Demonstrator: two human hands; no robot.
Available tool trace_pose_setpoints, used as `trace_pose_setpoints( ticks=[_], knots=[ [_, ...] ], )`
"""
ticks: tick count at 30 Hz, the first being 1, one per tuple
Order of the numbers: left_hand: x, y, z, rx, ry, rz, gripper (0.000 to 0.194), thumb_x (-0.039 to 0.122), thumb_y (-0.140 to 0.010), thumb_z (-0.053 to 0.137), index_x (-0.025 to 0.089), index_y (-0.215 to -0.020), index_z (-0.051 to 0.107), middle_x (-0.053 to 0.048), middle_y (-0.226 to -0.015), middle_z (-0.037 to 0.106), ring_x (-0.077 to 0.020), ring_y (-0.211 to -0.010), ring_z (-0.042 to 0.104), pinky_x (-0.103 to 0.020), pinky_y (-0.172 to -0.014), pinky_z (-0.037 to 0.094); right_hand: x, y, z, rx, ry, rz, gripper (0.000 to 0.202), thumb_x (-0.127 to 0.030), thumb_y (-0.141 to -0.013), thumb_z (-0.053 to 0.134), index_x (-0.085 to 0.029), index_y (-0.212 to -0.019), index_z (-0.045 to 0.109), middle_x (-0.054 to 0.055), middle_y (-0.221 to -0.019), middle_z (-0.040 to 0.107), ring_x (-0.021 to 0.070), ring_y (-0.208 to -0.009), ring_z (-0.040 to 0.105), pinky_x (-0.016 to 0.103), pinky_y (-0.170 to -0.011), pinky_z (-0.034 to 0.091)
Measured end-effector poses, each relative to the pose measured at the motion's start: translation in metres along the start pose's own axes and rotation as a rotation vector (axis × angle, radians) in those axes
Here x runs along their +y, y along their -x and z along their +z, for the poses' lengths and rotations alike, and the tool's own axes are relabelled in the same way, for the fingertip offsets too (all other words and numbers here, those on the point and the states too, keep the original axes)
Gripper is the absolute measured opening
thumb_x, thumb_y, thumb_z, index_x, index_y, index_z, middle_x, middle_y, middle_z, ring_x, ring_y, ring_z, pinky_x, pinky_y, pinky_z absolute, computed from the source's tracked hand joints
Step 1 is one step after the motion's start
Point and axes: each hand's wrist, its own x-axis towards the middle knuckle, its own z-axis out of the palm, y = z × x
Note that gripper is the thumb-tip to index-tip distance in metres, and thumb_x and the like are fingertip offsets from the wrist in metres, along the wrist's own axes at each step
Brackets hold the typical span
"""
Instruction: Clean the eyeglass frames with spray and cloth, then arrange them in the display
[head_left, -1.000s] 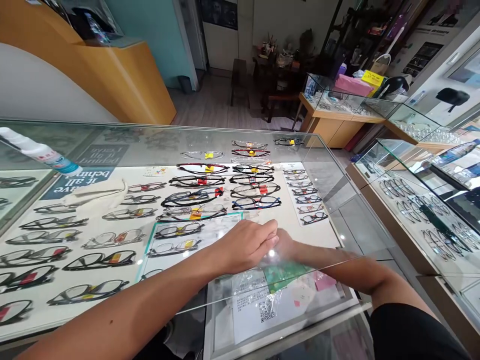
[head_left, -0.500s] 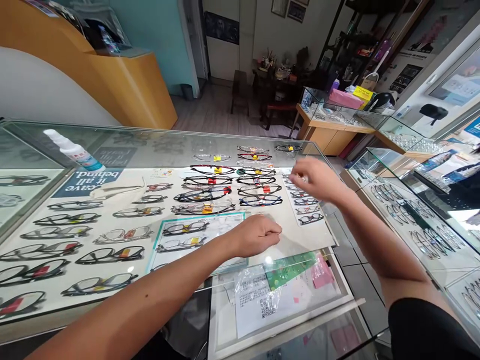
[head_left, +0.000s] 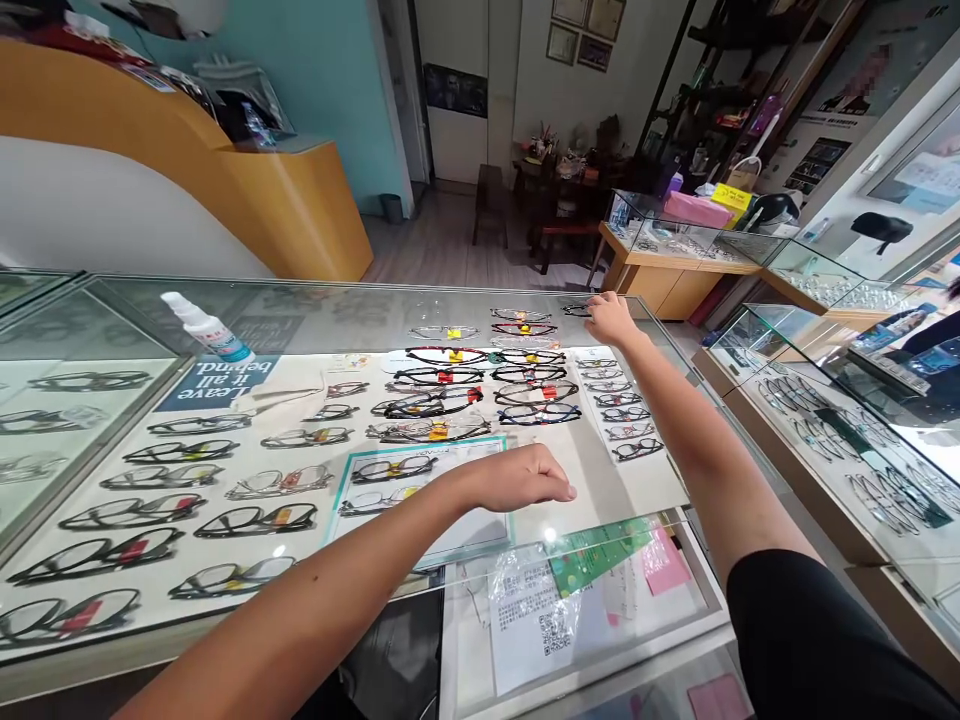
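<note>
My right hand (head_left: 611, 319) reaches to the far right of the glass counter, its fingers on a dark pair of glasses (head_left: 576, 311) at the end of the back row. My left hand (head_left: 529, 478) is closed above the counter, near the right edge of the teal-bordered sheet (head_left: 508, 500); whether anything is inside it is hidden. Rows of glasses with red and yellow tags, such as a blue-rimmed pair (head_left: 538, 413), lie beyond it. A white strip below my right forearm bears a column of smaller glasses (head_left: 637, 449).
A white spray bottle (head_left: 208, 328) is at the back left, by a blue printed card (head_left: 217, 383). Nearer me, an open drawer (head_left: 457, 650) holds papers and a green packet (head_left: 600, 560). More glass showcases (head_left: 750, 395) are on the right.
My right hand has moved away from me, from above the column of smaller glasses to the dark pair at the back. My left hand stays closed in about the same place. The view has shifted slightly.
</note>
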Motion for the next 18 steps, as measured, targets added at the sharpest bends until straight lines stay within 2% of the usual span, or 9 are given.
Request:
trace_pose_setpoints(
  ticks=[6, 11, 15, 18],
  knots=[
    [0.002, 0.001, -0.001, -0.025, -0.014, 0.015, 0.053, 0.043, -0.090, 0.068, 0.024, -0.060, 0.028, 0.005, -0.062, 0.019, -0.0128, -0.060, 0.018, -0.038, -0.061, 0.015, 0.001, -0.003, 0.001, -0.019, -0.005, 0.022, 0.047, -0.027, -0.107, 0.049, -0.010, -0.135, 0.083, 0.022, -0.173, 0.057, 0.0456, -0.159, 0.042, 0.060, -0.127, 0.042],
    [0.001, 0.001, -0.003, -0.048, -0.028, 0.044, 0.047, 0.033, -0.081, 0.065, 0.025, -0.059, 0.025, 0.004, -0.062, 0.018, -0.0134, -0.061, 0.015, -0.039, -0.062, 0.014, -0.006, 0.014, -0.007, 0.016, -0.056, 0.033, 0.052, -0.021, -0.106, 0.043, -0.007, -0.140, 0.080, 0.025, -0.167, 0.063, 0.0478, -0.153, 0.046, 0.066, -0.125, 0.044],
    [-0.001, -0.001, -0.003, -0.054, -0.036, 0.065, 0.045, 0.031, -0.076, 0.064, 0.025, -0.059, 0.023, 0.005, -0.062, 0.017, -0.0134, -0.062, 0.014, -0.038, -0.062, 0.013, -0.015, 0.054, -0.028, 0.081, -0.093, 0.018, 0.053, -0.027, -0.109, 0.044, -0.011, -0.147, 0.077, 0.023, -0.169, 0.061, 0.0473, -0.156, 0.043, 0.070, -0.127, 0.042],
    [-0.003, -0.004, -0.002, -0.063, -0.050, 0.094, 0.042, 0.031, -0.074, 0.063, 0.025, -0.056, 0.025, 0.005, -0.060, 0.020, -0.0130, -0.061, 0.017, -0.037, -0.061, 0.015, -0.023, 0.114, -0.060, 0.176, -0.208, -0.011, 0.052, -0.035, -0.112, 0.046, -0.014, -0.149, 0.076, 0.021, -0.167, 0.063, 0.0451, -0.155, 0.045, 0.069, -0.128, 0.042]
  ],
)
